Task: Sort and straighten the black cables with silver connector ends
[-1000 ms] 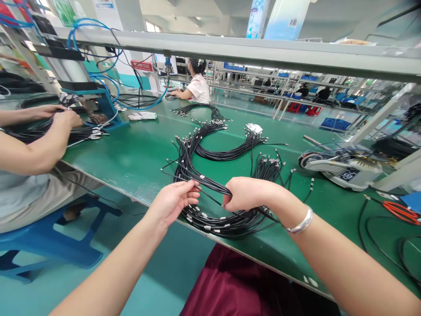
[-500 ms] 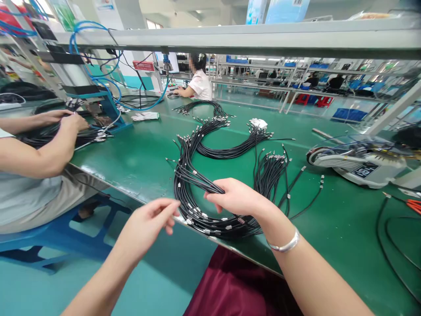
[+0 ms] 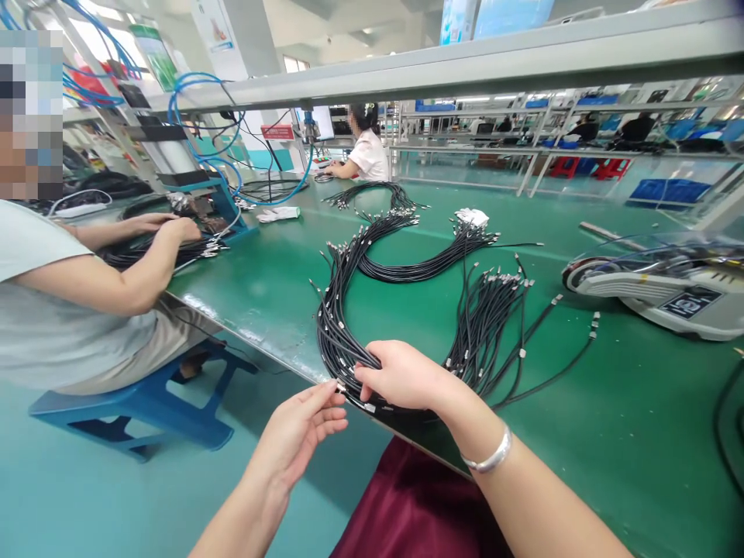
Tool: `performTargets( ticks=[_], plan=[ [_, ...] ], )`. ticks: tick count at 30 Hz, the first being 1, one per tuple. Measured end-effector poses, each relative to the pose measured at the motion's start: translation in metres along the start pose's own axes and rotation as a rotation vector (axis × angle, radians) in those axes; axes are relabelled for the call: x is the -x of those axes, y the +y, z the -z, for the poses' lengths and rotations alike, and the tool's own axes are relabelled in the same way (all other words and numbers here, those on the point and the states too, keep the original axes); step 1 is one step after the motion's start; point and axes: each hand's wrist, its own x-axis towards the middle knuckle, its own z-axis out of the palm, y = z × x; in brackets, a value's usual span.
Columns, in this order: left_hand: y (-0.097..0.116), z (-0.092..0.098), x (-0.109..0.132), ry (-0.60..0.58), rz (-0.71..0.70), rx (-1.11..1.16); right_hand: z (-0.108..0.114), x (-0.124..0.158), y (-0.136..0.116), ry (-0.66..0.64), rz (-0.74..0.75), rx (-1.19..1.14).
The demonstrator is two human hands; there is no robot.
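Note:
A thick bundle of black cables (image 3: 340, 310) with metal connector ends lies curved on the green bench (image 3: 279, 271), reaching down to its near edge. My right hand (image 3: 401, 376), a silver bangle on its wrist, is closed over the bundle's near end. My left hand (image 3: 302, 434) sits just off the bench edge with fingers extended, its fingertips touching a connector tip at the bundle's end. A second fan of black cables (image 3: 488, 318) lies right of my right hand.
A co-worker on a blue stool (image 3: 128, 403) at the left handles cables beside a blue fixture (image 3: 215, 201). A white tape dispenser (image 3: 651, 291) stands at the right. More cable bundles (image 3: 418, 263) and a white glove (image 3: 279, 215) lie farther back. Another person sits at the far end.
My right hand slid along the bundle toward the near bench edge. My left hand dropped away below the edge, then came back up to the connector ends. The camera view turned left.

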Motion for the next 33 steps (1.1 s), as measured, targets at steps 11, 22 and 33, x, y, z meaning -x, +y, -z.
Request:
performTargets(
  ticks=[11,22,33],
  plan=[
    [0.001,0.007,0.004,0.005,0.047,0.055,-0.001,0.001,0.001,-0.003,-0.01,-0.098],
    [0.02,-0.021,0.017,-0.136,-0.213,0.044,-0.003,-0.003,0.014,0.026,0.048,-0.174],
    [0.086,0.012,-0.055,-0.054,-0.273,0.246,0.012,0.006,0.011,-0.145,-0.028,-0.191]
  ],
)
